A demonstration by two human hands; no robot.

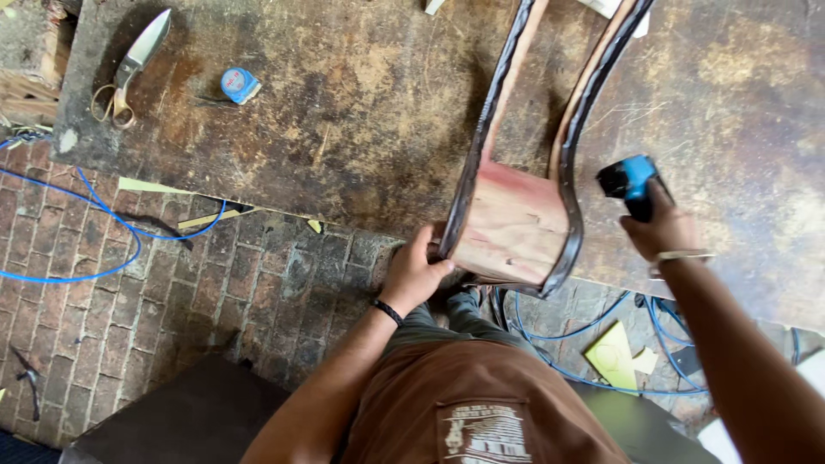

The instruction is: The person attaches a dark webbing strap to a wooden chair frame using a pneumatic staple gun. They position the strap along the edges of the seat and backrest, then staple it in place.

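Near the middle of the frame the person's left hand (415, 273) grips the lower left edge of a curved wooden frame (514, 222), thumb and fingers closed on the dark trim that runs along its side. The frame is a reddish wooden panel between two long curved rails edged in dark material; it rests on the worn, stained workbench (344, 103), its lower end overhanging the bench edge toward the person and its rails running up to the top of the frame. At the right, the right hand (662, 228) is wrapped around a blue and black power tool (629, 182), whose head sits just beside the right rail of the frame; whether it touches the rail cannot be told. A pale band circles the right wrist and a dark band the left. In the upper left, on the bench, lie a pair of large scissors (131, 67) with pale handles, and a little to their right a small blue tape measure (240, 85). Below the bench is a brick floor (155, 301), with a blue hose (103, 232) looping across it at the left and more blue loops at the lower right beside yellow paper scraps (614, 355). The person wears a brown apron (464, 395) at the bottom centre.
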